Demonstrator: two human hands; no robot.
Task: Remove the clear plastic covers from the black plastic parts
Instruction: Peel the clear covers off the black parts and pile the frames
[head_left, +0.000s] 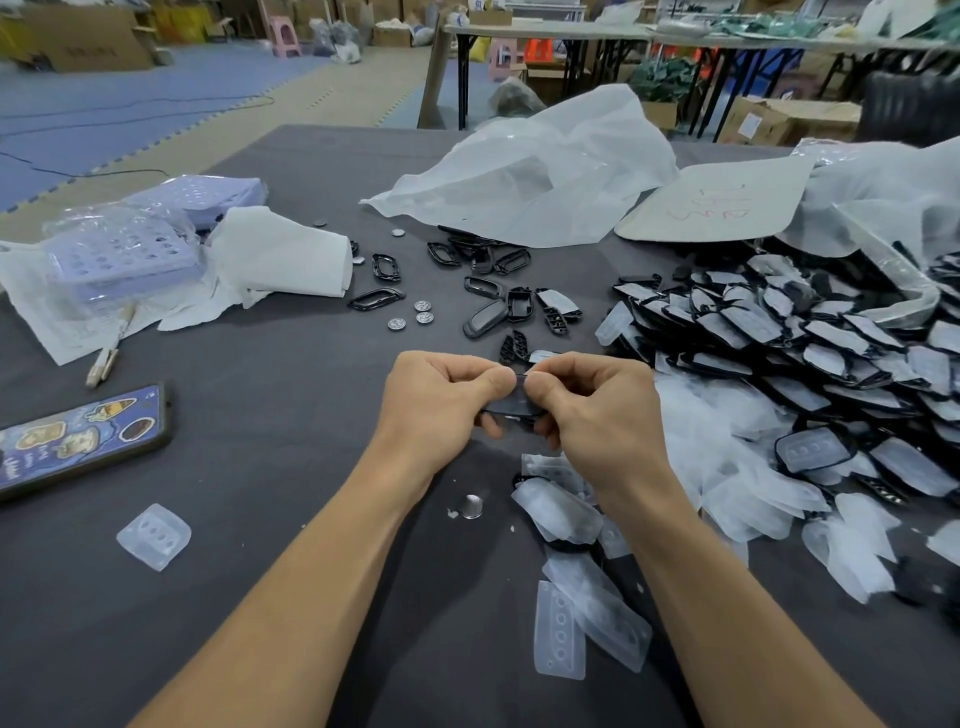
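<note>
Above grey cloth table (270, 519), hands pinch flat black part (514, 404), film-covered.

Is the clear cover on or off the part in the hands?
On, it seems: the part between left hand and right hand shows a cloudy grey face.

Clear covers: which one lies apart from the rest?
The clear cover alone on the left, below the phone; other covers lie heaped on the right.
</note>
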